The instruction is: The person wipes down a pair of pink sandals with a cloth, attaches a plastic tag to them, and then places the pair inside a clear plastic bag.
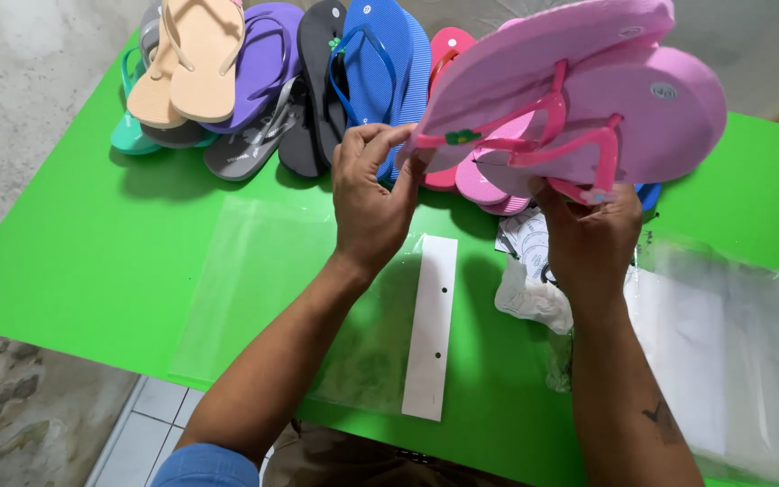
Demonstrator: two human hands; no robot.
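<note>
Pink flip-flops (579, 99), paired sole-to-sole, pink straps; left hand (371, 198) and right hand (588, 234) fingers gripping them.

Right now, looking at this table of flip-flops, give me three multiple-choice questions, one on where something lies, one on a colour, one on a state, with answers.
1. Where does the clear plastic bag lie?
A. flat on the green table
B. on the floor
C. over the flip-flop pile

2. What colour is the pair of flip-flops being held?
A. blue
B. pink
C. black

3. The held pair is:
A. inside a bag
B. lying on the table
C. lifted off the table

Answers: 1 A, it lies spread under the left hand. 2 B, soles and straps are pink. 3 C, both hands, the right hand too, hold it up.
</note>
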